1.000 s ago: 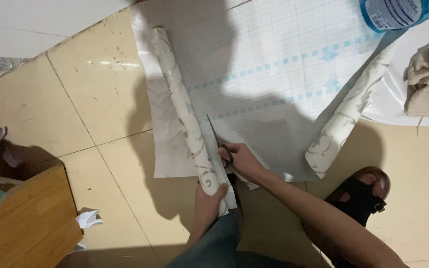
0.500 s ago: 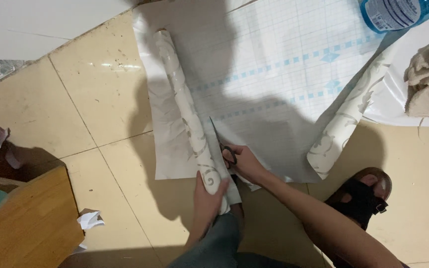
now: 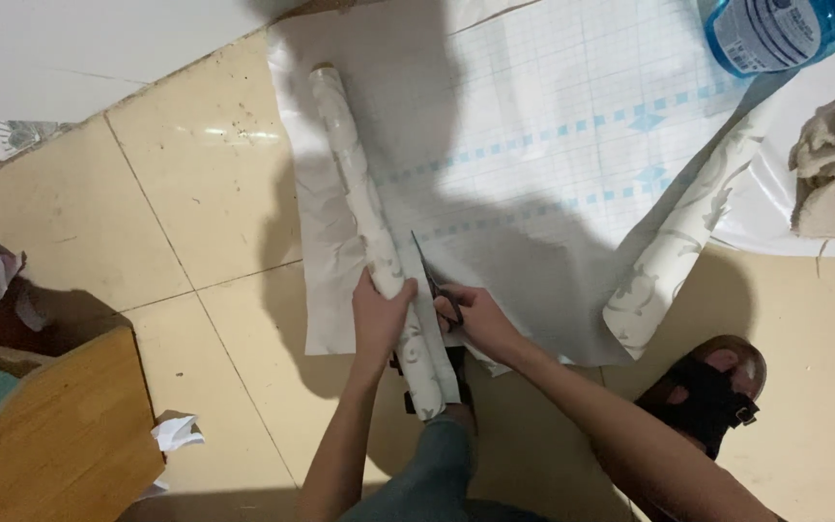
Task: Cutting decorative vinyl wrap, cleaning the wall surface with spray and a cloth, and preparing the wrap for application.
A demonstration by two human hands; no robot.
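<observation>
Head view: left hand (image 3: 379, 314) clamped around paper roll (image 3: 369, 222), which lies on the gridded sheet (image 3: 553, 126) on the tiled floor (image 3: 176, 222). Right hand (image 3: 480, 319) closed on scissors (image 3: 434, 283), blades in the sheet just beside the roll. Sandalled foot (image 3: 707, 387) to the right.

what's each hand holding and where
Left hand grips the roll near its lower end. Right hand holds scissors by the handles, blades open over the sheet.

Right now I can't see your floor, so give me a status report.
Left hand grips paper roll. Right hand holds scissors, blades on gridded sheet. Cut line unobstructed.
</observation>
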